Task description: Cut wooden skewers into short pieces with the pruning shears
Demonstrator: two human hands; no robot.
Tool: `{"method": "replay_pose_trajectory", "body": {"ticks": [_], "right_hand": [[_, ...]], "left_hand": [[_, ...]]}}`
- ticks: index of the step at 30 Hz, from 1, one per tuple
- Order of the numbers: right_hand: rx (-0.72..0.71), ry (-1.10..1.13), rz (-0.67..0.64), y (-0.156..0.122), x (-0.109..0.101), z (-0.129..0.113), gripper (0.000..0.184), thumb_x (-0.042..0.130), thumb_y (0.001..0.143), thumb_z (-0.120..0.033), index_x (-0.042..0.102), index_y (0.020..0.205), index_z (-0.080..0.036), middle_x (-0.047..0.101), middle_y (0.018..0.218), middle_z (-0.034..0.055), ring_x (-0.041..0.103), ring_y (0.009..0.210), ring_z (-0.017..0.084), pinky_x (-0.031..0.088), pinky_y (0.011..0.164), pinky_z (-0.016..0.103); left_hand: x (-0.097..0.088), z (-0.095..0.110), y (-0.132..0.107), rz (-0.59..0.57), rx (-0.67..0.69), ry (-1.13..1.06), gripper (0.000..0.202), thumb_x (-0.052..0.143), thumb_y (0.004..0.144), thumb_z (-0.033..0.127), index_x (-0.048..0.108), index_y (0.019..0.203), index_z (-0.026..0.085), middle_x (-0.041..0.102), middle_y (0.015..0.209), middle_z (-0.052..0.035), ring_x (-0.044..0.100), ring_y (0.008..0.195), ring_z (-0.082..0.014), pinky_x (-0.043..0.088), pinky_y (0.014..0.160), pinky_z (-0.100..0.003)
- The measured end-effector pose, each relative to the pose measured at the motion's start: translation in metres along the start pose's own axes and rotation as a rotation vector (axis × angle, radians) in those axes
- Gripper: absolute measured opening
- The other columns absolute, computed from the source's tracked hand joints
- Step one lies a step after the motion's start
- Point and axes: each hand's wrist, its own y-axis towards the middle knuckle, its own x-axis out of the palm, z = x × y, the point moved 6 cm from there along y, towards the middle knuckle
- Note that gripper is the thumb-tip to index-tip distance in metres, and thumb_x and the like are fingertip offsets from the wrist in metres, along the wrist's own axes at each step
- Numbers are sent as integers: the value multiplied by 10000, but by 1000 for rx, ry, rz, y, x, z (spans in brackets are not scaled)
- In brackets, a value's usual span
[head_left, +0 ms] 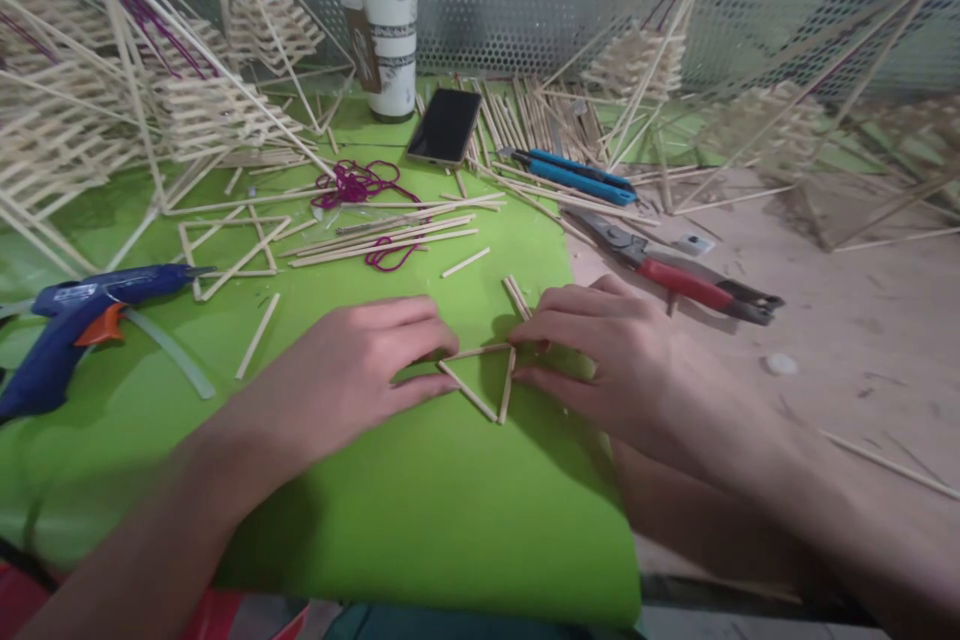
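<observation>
The stick triangle (470, 392) lies on the green sheet (420, 510), left hand (382, 350) and right hand (607, 335) at its upper corners; whether they clamp it, I cannot tell. Aligning corners seems the present step, next asking steady fingertips; left of the triangle lies a glue gun (112, 295).

Triangle of sticks (469, 392): pale bare wood, matt. Green sheet (450, 510) beneath: smooth, faint sheen, plastic or paper, unclear which. Tabletop (862, 350) at right: matt, scuffed, wood-like. Glue gun (112, 292): smooth blue plastic, orange plastic trigger (102, 325); glue stick (176, 357) translucent. Pliers (686, 283): dull grey metal, red plastic-looking grips. Phone (445, 125): smooth dark glassy screen. Yarn (352, 182): soft purple fibre. Back panel (495, 10): perforated, metallic grey.
</observation>
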Motion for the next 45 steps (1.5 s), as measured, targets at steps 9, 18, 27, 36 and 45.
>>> {"method": "replay_pose_trajectory", "body": {"ticks": [9, 18, 27, 36, 45], "right_hand": [[-108, 75, -43, 0, -8, -12, 143, 656, 1011, -170, 759, 1101, -209, 730, 1012, 56, 661, 849, 181, 450, 782, 325], [-184, 147, -144, -1, 0, -18, 158, 594, 1060, -167, 752, 1049, -172, 724, 984, 62, 630, 862, 183, 412, 818, 341], [-206, 157, -123, -2, 1, -18, 190, 568, 1077, -187, 748, 1029, -148, 707, 972, 72, 623, 845, 181, 448, 810, 340], [-200, 177, -95, -2, 0, -15, 215, 548, 1080, -184, 753, 1029, -148, 698, 993, 96, 645, 846, 178, 498, 745, 303], [-176, 204, -136, -3, 0, -16, 220, 544, 1079, -167, 755, 1015, -152, 690, 1001, 85, 639, 799, 159, 487, 709, 292]], "left_hand": [[0, -1, 0, -31, -15, -5, 180, 724, 986, 278, 745, 1131, 174, 733, 1091, -26, 731, 902, -172, 548, 802, -293], [2, 0, 5, 3, -23, 23, 230, 672, 1021, 357, 751, 1113, 162, 750, 1052, -26, 722, 892, -181, 523, 778, -300], [5, 2, 8, -7, -34, 27, 236, 662, 1026, 367, 737, 1142, 176, 757, 1107, -31, 720, 937, -190, 522, 821, -306], [6, 1, 9, -28, -39, 37, 206, 708, 997, 331, 736, 1131, 177, 743, 1071, -15, 708, 898, -182, 511, 771, -301], [6, 0, 8, -53, -42, 5, 199, 731, 982, 334, 732, 1120, 190, 737, 1054, -5, 697, 867, -170, 484, 746, -282]]}}
